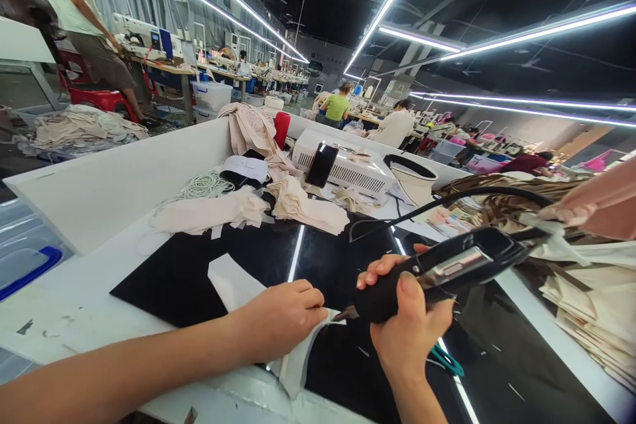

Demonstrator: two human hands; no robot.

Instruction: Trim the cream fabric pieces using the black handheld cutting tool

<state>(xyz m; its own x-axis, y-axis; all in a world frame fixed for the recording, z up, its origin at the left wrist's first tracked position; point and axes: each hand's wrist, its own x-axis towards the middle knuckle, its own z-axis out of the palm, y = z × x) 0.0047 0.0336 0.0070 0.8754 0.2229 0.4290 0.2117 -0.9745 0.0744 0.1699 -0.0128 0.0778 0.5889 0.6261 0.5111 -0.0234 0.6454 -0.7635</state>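
My right hand [412, 311] is wrapped round a thick black corded hand tool [447, 271] with a silvery side panel and a narrow metal tip. That tip points left and meets the edge of a pale fabric piece [298, 361] beside my left hand. My left hand [285, 318] has its fingers curled together and pinches this fabric close to the tip. Part of the cloth is hidden under the hand and forearm. Another stretch of white fabric [233, 281] shows behind my left wrist. All this is over a glossy black board [159, 285].
Teal handles [447, 359] lie by my right wrist. Cut fabric stacks [311, 205], green cord [206, 184], a phone [322, 164] and a white vented box [348, 169] stand behind. More fabric [591, 311] is piled right. The cord [477, 192] arches overhead. Low white walls [124, 172] edge the table.
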